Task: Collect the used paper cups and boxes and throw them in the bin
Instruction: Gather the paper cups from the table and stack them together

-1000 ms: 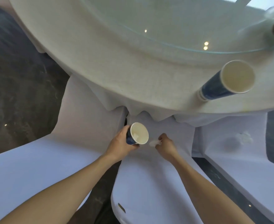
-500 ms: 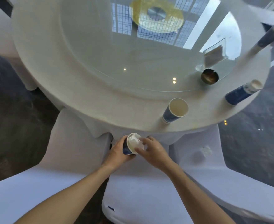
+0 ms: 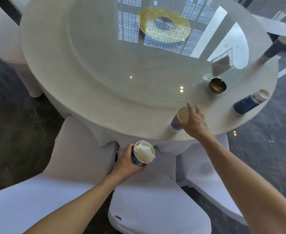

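A: So why's the left hand wrapped round that tissue-stuffed cup over the chair?

B: I reckon it's my stacking base. Right hand, fingers spread open, reaches the empty cup at the table edge.

One head-worn view looks steeply down over the round table.
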Demonstrator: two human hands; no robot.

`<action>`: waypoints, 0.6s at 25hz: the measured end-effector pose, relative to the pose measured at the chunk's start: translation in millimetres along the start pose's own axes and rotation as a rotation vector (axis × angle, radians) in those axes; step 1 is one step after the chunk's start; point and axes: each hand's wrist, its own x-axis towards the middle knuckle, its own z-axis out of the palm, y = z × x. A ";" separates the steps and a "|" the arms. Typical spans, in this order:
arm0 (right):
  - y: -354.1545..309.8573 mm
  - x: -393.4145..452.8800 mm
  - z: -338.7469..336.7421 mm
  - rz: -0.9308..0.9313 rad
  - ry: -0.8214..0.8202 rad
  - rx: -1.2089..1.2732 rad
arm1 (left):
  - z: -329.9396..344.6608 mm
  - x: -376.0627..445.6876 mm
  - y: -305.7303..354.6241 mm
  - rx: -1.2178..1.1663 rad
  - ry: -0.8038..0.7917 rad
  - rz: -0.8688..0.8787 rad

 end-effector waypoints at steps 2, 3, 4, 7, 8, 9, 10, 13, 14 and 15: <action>0.7 1.4 4.2 -0.050 -0.011 0.060 | -4.1 -2.5 5.1 -0.012 0.019 0.049; -0.3 -0.9 5.1 -0.055 0.001 0.087 | -6.3 -3.1 7.5 -0.006 0.028 0.080; -2.2 -6.2 5.1 -0.050 0.010 0.115 | -8.5 -2.8 9.7 0.006 0.032 0.104; -0.2 -36.8 11.6 -0.033 0.044 0.188 | -12.2 -1.4 18.7 0.067 0.021 0.162; 2.7 -51.3 14.5 -0.023 0.049 0.227 | -12.0 0.3 23.3 0.096 0.026 0.190; 6.2 -66.6 17.0 -0.013 0.051 0.269 | -11.4 3.2 28.3 0.124 0.028 0.209; 10.3 -81.4 20.1 -0.006 0.055 0.301 | -10.2 6.6 34.0 0.148 0.029 0.220; 27.6 -119.9 28.2 0.020 0.068 0.342 | -0.7 16.7 54.7 0.226 0.006 0.248; 32.8 -129.0 30.8 0.026 0.065 0.340 | 2.7 19.2 61.3 0.236 -0.002 0.255; 39.2 -137.8 32.3 0.038 0.058 0.328 | 6.9 19.7 69.2 0.225 -0.018 0.267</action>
